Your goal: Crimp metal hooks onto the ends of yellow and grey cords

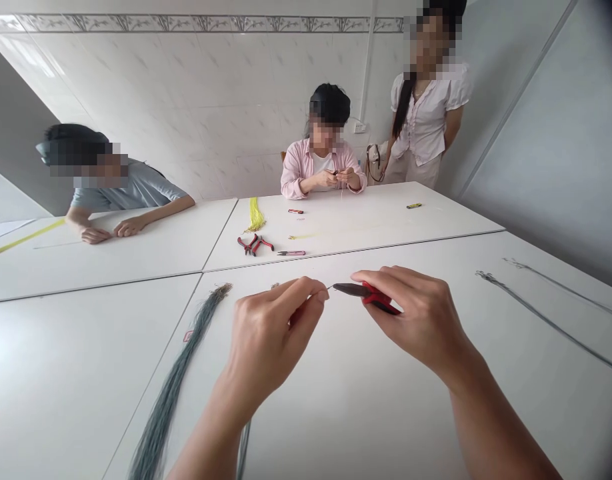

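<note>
In the head view, my left hand [271, 337] is closed in a pinch, and a thin dark strand end [330, 287] pokes out past the thumb and forefinger. Facing it, my right hand [426, 323] grips a pair of pliers [351, 289] with red handles and dark jaws. The pliers' tip points left and is right by the strand end; whether it touches I cannot tell. A long bundle of blue-grey cords [179, 377] lies left of my left hand. Below my left wrist a few more blue-grey cords [245, 447] show, partly hidden by the arm.
On the white table [361, 413], grey cords [541, 312] with small metal ends lie at right. Beyond are red-handled pliers [256, 245], thread snips [291, 253] and a yellow cord bundle [255, 215]. Two people sit across the table; another person [426, 120] stands behind.
</note>
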`<state>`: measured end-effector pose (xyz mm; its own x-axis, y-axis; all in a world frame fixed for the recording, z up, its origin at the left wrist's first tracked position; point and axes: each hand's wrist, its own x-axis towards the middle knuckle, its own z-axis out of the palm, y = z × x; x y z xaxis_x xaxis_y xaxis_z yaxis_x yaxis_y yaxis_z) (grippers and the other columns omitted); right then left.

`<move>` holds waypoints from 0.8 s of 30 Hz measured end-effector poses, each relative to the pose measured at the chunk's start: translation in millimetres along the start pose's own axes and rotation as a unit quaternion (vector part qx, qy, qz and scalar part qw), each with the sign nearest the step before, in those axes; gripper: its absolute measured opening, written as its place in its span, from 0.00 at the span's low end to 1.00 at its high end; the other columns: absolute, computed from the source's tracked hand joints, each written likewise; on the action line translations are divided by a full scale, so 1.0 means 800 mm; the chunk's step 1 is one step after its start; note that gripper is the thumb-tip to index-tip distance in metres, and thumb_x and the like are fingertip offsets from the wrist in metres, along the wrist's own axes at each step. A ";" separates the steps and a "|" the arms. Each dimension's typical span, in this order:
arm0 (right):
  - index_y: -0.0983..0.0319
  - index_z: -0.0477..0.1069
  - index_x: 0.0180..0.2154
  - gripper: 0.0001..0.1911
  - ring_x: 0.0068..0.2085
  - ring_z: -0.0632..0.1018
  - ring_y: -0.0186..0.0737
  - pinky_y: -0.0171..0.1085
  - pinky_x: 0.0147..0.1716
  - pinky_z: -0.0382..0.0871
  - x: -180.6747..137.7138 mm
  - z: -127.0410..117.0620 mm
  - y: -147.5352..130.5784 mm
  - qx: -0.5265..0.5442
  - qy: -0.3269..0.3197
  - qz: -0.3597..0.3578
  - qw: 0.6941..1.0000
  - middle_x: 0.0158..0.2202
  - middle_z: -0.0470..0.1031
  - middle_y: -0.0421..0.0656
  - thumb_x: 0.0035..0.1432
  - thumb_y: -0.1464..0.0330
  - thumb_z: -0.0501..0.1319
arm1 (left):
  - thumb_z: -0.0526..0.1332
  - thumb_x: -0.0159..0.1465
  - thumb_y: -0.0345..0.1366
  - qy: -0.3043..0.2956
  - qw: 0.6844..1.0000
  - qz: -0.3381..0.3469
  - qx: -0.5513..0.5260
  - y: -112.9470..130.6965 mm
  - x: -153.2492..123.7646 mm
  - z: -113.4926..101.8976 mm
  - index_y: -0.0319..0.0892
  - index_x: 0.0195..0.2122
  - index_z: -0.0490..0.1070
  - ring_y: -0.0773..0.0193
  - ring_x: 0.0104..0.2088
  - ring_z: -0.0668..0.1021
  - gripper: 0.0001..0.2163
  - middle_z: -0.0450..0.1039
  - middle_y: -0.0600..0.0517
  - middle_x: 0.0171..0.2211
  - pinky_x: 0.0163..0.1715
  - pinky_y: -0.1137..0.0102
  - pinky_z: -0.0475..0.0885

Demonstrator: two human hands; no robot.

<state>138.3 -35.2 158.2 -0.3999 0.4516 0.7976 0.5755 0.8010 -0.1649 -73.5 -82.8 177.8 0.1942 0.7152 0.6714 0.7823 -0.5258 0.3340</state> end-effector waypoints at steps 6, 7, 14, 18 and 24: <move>0.61 0.75 0.39 0.12 0.27 0.71 0.34 0.34 0.28 0.62 0.000 0.002 0.000 0.000 0.006 -0.007 1.000 0.26 0.73 0.38 0.60 0.81 0.59 | 0.51 0.72 0.31 -0.080 0.994 -0.045 -0.053 0.008 0.003 -0.005 0.43 0.36 0.71 0.73 0.19 0.56 0.11 0.67 0.59 0.24 0.22 0.75 0.56; 0.61 0.75 0.39 0.12 0.27 0.71 0.34 0.34 0.28 0.62 0.000 0.002 0.000 0.000 0.008 -0.008 1.000 0.26 0.73 0.38 0.60 0.81 0.58 | 0.51 0.72 0.30 -0.083 0.993 -0.051 -0.061 0.008 0.003 -0.005 0.43 0.35 0.71 0.73 0.19 0.56 0.11 0.65 0.60 0.22 0.21 0.75 0.56; 0.60 0.75 0.40 0.10 0.26 0.69 0.34 0.35 0.28 0.63 0.001 0.003 -0.003 -0.013 0.023 -0.015 1.000 0.25 0.73 0.38 0.64 0.78 0.58 | 0.59 0.69 0.29 0.020 0.997 -0.014 -0.067 0.001 0.001 0.000 0.44 0.37 0.77 0.73 0.18 0.53 0.08 0.46 0.62 0.17 0.18 0.76 0.52; 0.60 0.75 0.39 0.11 0.26 0.69 0.34 0.35 0.28 0.63 0.001 0.002 -0.005 -0.023 0.033 -0.025 0.999 0.25 0.73 0.38 0.63 0.80 0.58 | 0.61 0.67 0.27 0.080 0.996 0.023 -0.032 0.002 0.000 0.001 0.43 0.39 0.80 0.74 0.18 0.53 0.08 0.47 0.62 0.18 0.18 0.76 0.53; 0.62 0.75 0.39 0.09 0.25 0.67 0.33 0.35 0.27 0.62 0.002 0.001 -0.005 -0.033 0.040 -0.037 0.998 0.24 0.71 0.37 0.63 0.79 0.59 | 0.61 0.66 0.24 0.119 0.992 0.034 -0.012 0.006 -0.001 0.007 0.43 0.39 0.80 0.74 0.18 0.54 0.09 0.49 0.62 0.18 0.18 0.76 0.55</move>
<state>134.5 -37.5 159.7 -0.3855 0.3576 0.8506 0.5932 0.8022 -0.0684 -66.7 -83.4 174.9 0.0985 0.5494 0.8297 0.7576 -0.5821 0.2954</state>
